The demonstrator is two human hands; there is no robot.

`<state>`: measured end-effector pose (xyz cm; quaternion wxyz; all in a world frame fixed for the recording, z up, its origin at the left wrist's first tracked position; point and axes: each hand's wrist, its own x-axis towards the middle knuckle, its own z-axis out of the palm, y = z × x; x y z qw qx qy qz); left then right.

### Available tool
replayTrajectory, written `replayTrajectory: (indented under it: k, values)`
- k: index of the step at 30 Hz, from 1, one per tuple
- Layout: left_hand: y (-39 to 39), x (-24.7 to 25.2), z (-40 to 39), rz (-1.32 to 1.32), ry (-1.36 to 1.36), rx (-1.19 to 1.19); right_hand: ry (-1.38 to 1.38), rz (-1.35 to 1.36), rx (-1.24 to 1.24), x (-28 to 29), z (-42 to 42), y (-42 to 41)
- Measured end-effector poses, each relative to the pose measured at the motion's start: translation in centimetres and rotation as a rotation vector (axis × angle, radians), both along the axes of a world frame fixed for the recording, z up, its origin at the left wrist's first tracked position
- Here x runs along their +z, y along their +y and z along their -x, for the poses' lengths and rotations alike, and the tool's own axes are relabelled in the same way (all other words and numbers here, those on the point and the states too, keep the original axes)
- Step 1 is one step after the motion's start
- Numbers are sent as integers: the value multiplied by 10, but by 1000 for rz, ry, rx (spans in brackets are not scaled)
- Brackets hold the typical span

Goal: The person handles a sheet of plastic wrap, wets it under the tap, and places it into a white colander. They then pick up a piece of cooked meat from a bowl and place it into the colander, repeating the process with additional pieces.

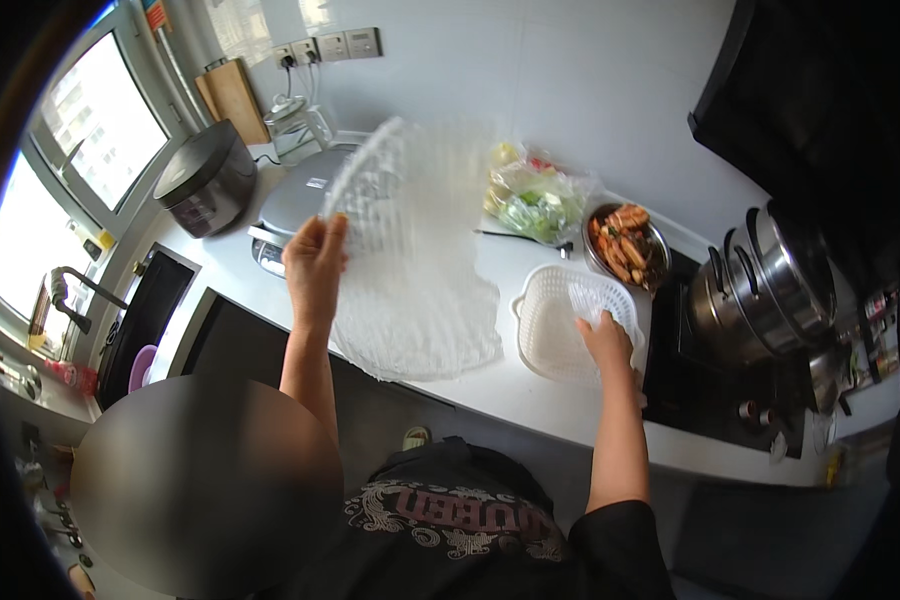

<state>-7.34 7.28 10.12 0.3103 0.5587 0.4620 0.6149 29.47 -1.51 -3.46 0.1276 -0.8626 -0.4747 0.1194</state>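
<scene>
A large sheet of thin clear plastic (427, 277), blurred in places, is held up over the counter by its left edge, pinched between the thumb and fingers of my left hand (316, 251). My right hand (607, 346) is over the right side of a white perforated plastic basket (523, 345), gripping a small bunch of crumpled clear plastic (588, 298). Whether this bunch joins the big sheet cannot be told. Behind the basket lies a clear bag with green leafy vegetables (536, 214). A metal bowl of reddish crab or similar shellfish (625, 244) stands at the basket's back right.
On the right, stacked steel pots (757, 289) stand on a black hob (690, 390). A black-handled utensil (521, 238) lies near the vegetables. At the left are a grey lidded appliance (300, 195), a rice cooker (206, 180), a glass kettle (296, 131), wooden boards (236, 101) and a sink (146, 322).
</scene>
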Motion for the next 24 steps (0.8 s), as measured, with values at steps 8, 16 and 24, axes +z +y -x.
replayTrajectory:
  k: [8,16,24]
  values:
    - [-10,10,-3,-15,270,27,-20,-569,283,75,47,26]
    - [-24,23,-9,-212,564,-12,-95,-799,688,199,119,49]
    - [-11,51,-12,-230,792,-62,210,-671,814,193,143,67]
